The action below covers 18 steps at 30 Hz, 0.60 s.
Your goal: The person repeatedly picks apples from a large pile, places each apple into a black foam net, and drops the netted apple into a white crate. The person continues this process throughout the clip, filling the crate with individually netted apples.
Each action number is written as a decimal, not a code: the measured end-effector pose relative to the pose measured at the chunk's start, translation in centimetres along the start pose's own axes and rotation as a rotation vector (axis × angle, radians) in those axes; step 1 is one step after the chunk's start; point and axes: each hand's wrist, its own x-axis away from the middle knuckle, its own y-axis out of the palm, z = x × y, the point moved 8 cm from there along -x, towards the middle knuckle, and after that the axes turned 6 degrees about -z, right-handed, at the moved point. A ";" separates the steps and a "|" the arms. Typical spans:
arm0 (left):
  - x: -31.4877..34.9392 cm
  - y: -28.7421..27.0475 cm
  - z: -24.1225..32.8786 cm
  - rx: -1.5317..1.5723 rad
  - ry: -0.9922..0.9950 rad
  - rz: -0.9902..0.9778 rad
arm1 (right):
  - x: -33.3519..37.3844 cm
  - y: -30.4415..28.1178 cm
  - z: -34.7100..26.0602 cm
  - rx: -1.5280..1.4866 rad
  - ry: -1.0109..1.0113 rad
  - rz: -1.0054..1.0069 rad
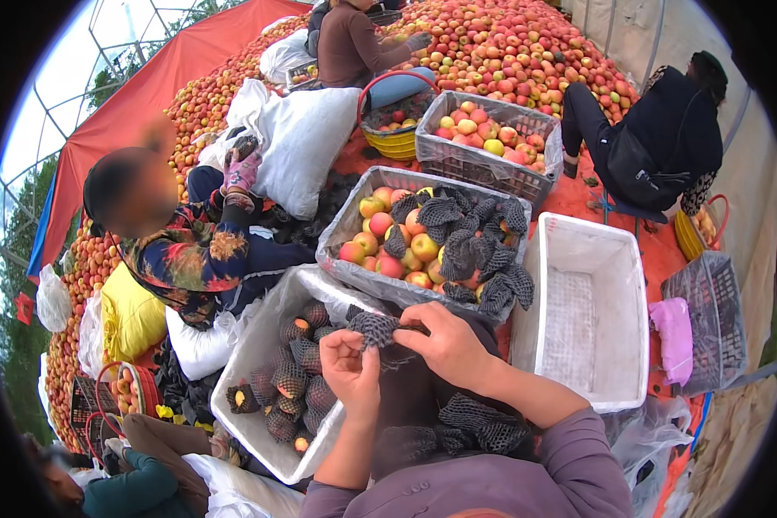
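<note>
Both hands pinch a dark grey foam net sleeve (374,328). My left hand (351,369) grips its lower left side with thumb and fingers. At its right end, the fingertips of my right hand (451,344) are closed on the mesh. Whether an apple sits inside the sleeve, I cannot tell. Left of my hands, a white foam box (259,451) with a plastic liner holds several netted apples (292,377). Beyond them stands a lined crate (326,250) of bare apples (421,247), its right part covered by loose net sleeves (475,252). More net sleeves (479,423) lie on my lap.
A white foam box (584,393) stands at right, beside a dark crate (708,337) and a pink bundle (672,338). Another apple crate (492,177) and a yellow basket (393,145) are farther off. Co-workers (203,250) sit around; an apple heap (509,56) fills the back.
</note>
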 end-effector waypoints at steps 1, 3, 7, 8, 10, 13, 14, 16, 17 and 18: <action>0.0 -0.1 0.9 -0.062 0.061 0.037 | -0.1 0.2 -0.9 0.106 -0.078 -0.005; 0.1 0.0 1.6 -0.196 0.138 0.032 | 0.0 1.0 -0.6 0.229 -0.043 -0.064; 0.8 1.2 0.7 -0.620 0.320 -0.130 | 0.9 3.9 3.2 -0.380 0.377 -0.361; 1.2 1.3 0.5 -0.647 0.339 -0.142 | 1.6 4.9 2.9 -0.973 0.520 -0.527; 2.3 1.5 -0.3 -0.678 0.368 -0.170 | 2.0 5.2 1.1 -1.694 0.682 -0.547; 3.3 2.2 -0.5 -0.716 0.458 -0.284 | 0.7 4.8 4.4 -1.432 0.513 -0.115; 3.6 2.1 -0.4 -0.695 0.488 -0.280 | 1.5 5.7 4.9 -1.470 0.501 -0.136; 4.0 1.6 -1.0 -0.765 0.470 -0.289 | 1.4 6.2 3.5 -1.824 0.553 -0.118; 4.1 1.4 -1.3 -0.800 0.460 -0.294 | 1.1 6.3 2.6 -2.002 0.577 -0.106; 4.1 1.2 -1.5 -0.764 0.456 -0.275 | 0.8 6.4 2.3 -1.958 0.600 -0.089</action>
